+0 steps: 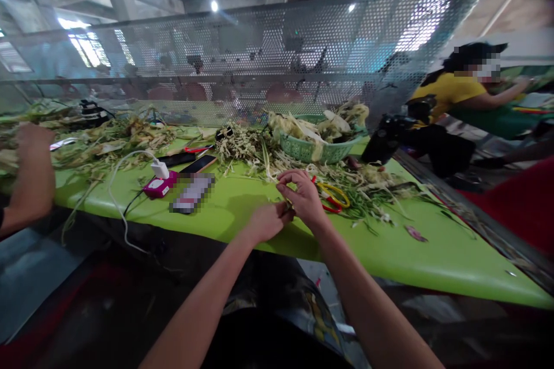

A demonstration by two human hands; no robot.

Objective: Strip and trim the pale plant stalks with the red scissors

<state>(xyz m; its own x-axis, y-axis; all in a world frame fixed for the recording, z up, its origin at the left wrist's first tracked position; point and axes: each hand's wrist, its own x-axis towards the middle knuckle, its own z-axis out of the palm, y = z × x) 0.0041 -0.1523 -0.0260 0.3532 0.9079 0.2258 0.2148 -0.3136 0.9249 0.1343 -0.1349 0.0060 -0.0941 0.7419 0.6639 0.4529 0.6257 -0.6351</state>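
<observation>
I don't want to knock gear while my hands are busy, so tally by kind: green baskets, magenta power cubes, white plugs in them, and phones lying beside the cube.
Green basket: 1
Magenta power cube: 1
White plug: 1
Phones: 2
Total: 5
Left out: black item, kind unclear.

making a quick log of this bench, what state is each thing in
left hand: fingers curled, grip hidden
right hand: fingers bent, grip unclear
green basket: upright, heaped with plant matter
white charger: plugged in, cable attached
pink socket block: in use
blurred phone: lying flat, screen bright
dark phone: lying flat, screen dark
yellow and red handles: lying down, open or shut unclear
ceiling light: on
</observation>
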